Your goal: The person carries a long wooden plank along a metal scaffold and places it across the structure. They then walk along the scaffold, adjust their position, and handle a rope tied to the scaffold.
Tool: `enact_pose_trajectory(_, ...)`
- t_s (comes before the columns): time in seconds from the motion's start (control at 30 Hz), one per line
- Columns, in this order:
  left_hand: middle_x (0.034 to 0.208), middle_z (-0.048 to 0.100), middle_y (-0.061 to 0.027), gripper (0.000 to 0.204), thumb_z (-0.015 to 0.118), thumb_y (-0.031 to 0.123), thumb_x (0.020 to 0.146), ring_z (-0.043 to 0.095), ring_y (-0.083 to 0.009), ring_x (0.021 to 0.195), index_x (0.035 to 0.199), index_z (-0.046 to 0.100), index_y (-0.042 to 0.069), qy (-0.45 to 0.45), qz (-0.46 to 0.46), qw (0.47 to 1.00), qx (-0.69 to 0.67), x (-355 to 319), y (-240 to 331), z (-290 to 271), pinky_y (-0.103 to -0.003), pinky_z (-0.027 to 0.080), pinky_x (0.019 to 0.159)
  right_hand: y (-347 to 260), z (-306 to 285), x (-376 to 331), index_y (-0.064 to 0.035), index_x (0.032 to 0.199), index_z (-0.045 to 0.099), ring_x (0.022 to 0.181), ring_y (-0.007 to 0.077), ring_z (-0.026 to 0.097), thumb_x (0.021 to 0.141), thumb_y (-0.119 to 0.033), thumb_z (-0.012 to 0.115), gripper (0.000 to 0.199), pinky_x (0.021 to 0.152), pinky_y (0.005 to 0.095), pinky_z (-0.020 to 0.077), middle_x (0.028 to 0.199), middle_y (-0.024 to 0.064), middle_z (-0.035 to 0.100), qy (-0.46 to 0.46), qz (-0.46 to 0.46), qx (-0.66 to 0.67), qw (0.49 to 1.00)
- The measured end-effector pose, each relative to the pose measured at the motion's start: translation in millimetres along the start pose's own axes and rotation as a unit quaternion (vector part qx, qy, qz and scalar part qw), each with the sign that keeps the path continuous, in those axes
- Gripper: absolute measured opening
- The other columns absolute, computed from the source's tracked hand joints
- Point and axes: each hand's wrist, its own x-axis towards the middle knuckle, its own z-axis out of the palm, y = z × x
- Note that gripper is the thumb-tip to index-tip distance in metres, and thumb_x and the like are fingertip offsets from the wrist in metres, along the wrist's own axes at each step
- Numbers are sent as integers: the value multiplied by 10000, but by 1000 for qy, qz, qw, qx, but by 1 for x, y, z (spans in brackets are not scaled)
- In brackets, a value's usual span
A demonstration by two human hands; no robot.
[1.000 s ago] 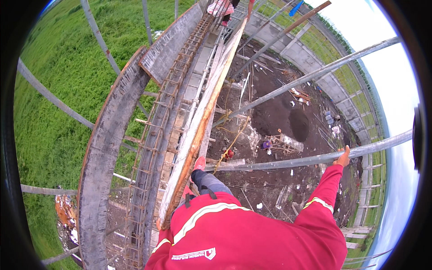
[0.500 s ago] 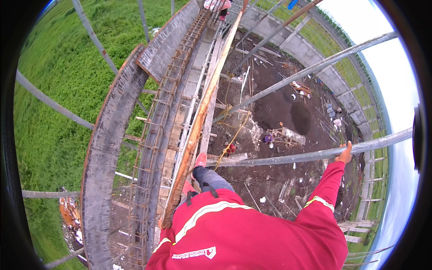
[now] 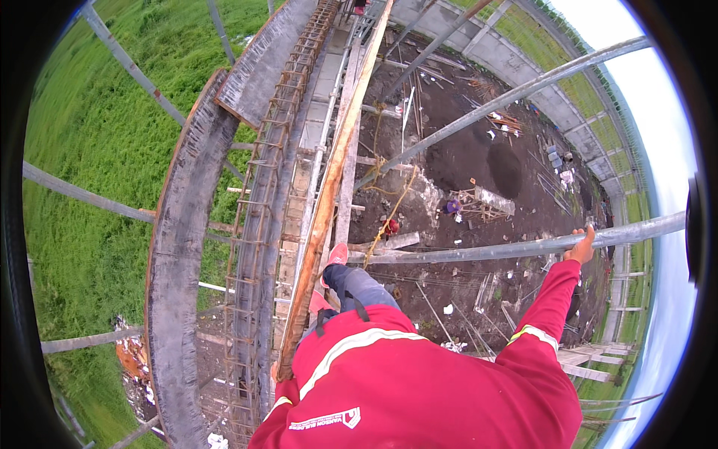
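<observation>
I look down from high on scaffolding over a curved concrete wall. My right hand (image 3: 580, 247) reaches out in a red sleeve and grips a horizontal grey steel pipe (image 3: 486, 248). My left hand sits low near the end of a long wooden plank (image 3: 329, 187), mostly hidden behind my red jacket with a pale reflective stripe. The plank runs away from me along the walkway. My foot in a pink shoe (image 3: 336, 256) rests beside it.
A rusty rebar cage (image 3: 258, 224) follows the curved grey formwork (image 3: 176, 247) on the left, with grass beyond. Far below lie dark soil, scattered timber and two people (image 3: 453, 206). Slanted steel pipes (image 3: 508, 97) cross overhead. Another person stands at the plank's far end (image 3: 359, 6).
The view has shifted slightly; the plank and walkway look a bit nearer. My right hand stays on the horizontal pipe.
</observation>
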Motion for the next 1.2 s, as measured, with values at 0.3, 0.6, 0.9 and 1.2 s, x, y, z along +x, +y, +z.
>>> enact_pose_trajectory(0.3, 1163, 579, -194, 522, 547, 203, 870, 566, -313, 1048, 1344, 332, 163, 0, 1, 1000, 23, 4, 3, -5, -407, 470, 843, -4, 2, -7, 61, 1140, 519, 758, 237, 610, 747, -280, 775, 580, 690, 364, 511, 930, 136, 603, 6, 9, 0, 1000)
enact_pose_trajectory(0.6, 1161, 582, -200, 502, 544, 210, 864, 565, -322, 1053, 1326, 355, 152, -6, 11, 999, 29, 17, -7, 5, -412, 469, 846, 7, 0, 11, 32, 1150, 526, 766, 226, 606, 755, -267, 764, 550, 681, 333, 524, 934, 134, 593, -14, -2, 8, 1000)
enact_pose_trajectory(0.9, 1160, 584, -206, 484, 542, 217, 858, 564, -331, 1059, 1308, 379, 141, -3, 14, 998, 56, 33, -17, 17, -417, 467, 848, 10, 1, 19, 59, 1100, 542, 703, 228, 609, 726, -287, 785, 564, 656, 348, 537, 872, 124, 600, -20, 15, 15, 1000)
enact_pose_trajectory(1.2, 1158, 587, -212, 468, 539, 225, 853, 563, -340, 1065, 1290, 402, 129, 9, 4, 994, 106, 41, -26, 20, -421, 466, 850, 14, 0, 26, 40, 1122, 536, 705, 217, 605, 734, -255, 773, 542, 626, 332, 533, 864, 117, 589, -30, 9, 23, 999)
